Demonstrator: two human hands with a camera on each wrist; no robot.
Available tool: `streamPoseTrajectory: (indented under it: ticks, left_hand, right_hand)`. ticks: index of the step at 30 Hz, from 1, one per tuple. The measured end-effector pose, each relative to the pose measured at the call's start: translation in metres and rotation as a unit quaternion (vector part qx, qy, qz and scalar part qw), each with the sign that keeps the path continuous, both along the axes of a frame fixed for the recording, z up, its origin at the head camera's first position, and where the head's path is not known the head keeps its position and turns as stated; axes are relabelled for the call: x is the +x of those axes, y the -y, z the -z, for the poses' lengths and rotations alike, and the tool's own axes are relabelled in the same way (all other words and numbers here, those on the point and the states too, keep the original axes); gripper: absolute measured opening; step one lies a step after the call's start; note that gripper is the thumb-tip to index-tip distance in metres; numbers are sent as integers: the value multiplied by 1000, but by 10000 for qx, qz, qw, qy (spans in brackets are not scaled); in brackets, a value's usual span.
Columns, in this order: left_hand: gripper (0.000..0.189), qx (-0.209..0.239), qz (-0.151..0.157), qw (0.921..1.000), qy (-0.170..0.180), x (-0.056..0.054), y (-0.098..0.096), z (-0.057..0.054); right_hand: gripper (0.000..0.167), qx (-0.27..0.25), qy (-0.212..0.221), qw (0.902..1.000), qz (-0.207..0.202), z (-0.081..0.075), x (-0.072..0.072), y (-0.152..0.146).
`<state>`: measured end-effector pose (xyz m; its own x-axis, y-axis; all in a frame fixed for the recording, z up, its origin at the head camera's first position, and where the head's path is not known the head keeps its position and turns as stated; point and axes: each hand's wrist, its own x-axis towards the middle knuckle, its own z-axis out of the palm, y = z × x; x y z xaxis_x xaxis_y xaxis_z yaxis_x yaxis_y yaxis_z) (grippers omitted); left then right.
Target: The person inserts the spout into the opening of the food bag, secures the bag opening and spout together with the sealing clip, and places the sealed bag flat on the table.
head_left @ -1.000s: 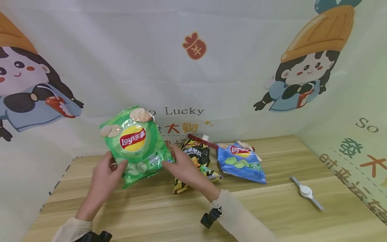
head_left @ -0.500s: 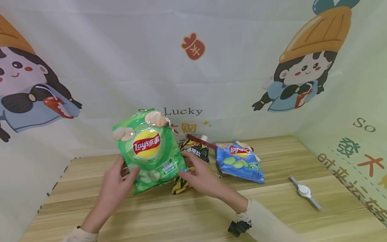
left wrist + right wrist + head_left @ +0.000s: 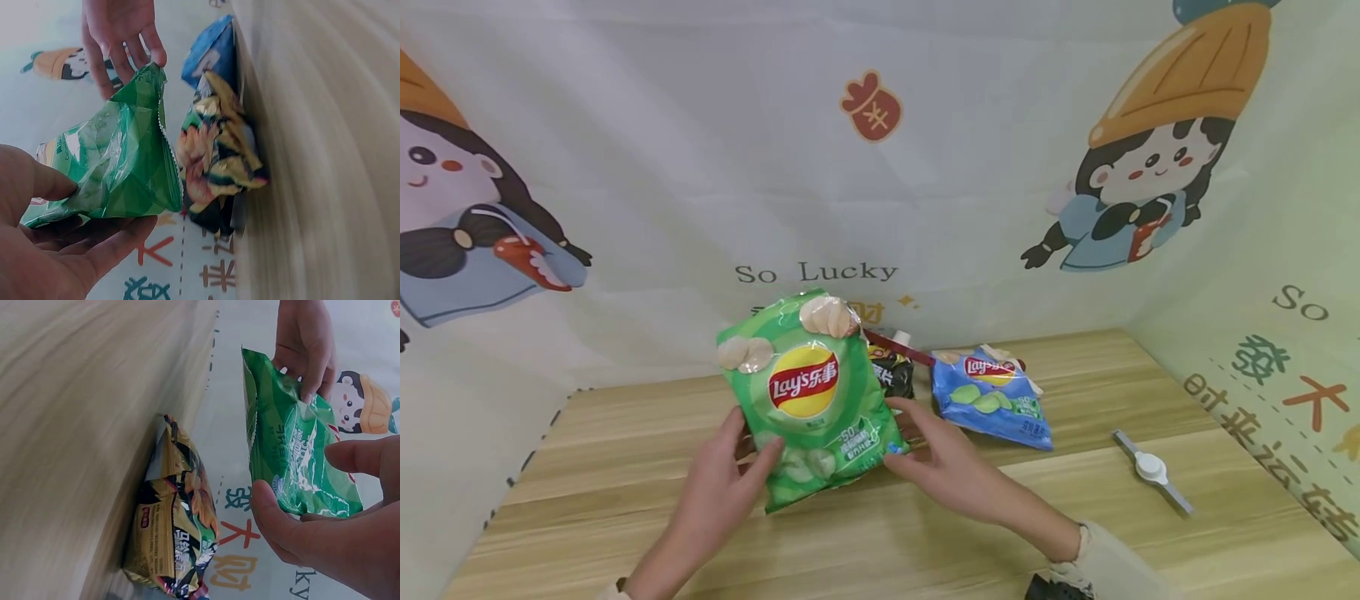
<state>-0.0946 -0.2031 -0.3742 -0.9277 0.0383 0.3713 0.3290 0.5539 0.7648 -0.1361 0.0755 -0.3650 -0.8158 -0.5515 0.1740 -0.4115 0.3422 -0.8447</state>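
Observation:
A green Lay's chip bag (image 3: 801, 396) is held up over the table, front facing me and tilted. My left hand (image 3: 724, 475) grips its lower left edge, thumb on the front and fingers behind. At the lower right side my right hand (image 3: 958, 471) holds the bag between thumb and fingers. From the right wrist, its thumb and fingers (image 3: 281, 519) lie along the near edge. Behind it stands a black-and-gold chip bag (image 3: 891, 375), largely hidden in the head view but plain in the right wrist view. In the left wrist view, the green bag's crimped bottom seam (image 3: 167, 140) shows.
A blue Lay's chip bag (image 3: 992, 400) leans at the back of the wooden table (image 3: 647, 442). A dark red strip (image 3: 917, 357) and a white cap (image 3: 902, 337) show beside it. A grey strap with a white disc (image 3: 1150, 468) lies at right. A printed cloth (image 3: 700, 167) hangs behind.
Both hands have carried the green bag to the right and a little lower, so it covers more of the black-and-gold bag. The other things stay in place.

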Motion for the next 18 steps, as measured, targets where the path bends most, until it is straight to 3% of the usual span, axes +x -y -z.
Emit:
streamPoseTrajectory:
  ticks: [7,13,18]
  left_hand:
    - [42,31,157,9995,284,5,-18,5]
    - [39,163,240,9985,474,14,-40,14]
    - [38,275,847,9927,808,18,-53,24]
  right_hand:
    - [59,175,-119,9998,-27,6,11,-25]
    - [60,266,52,9996,-81,15,20,-46]
    - [59,338,108,9993,-146,27,25,-61]
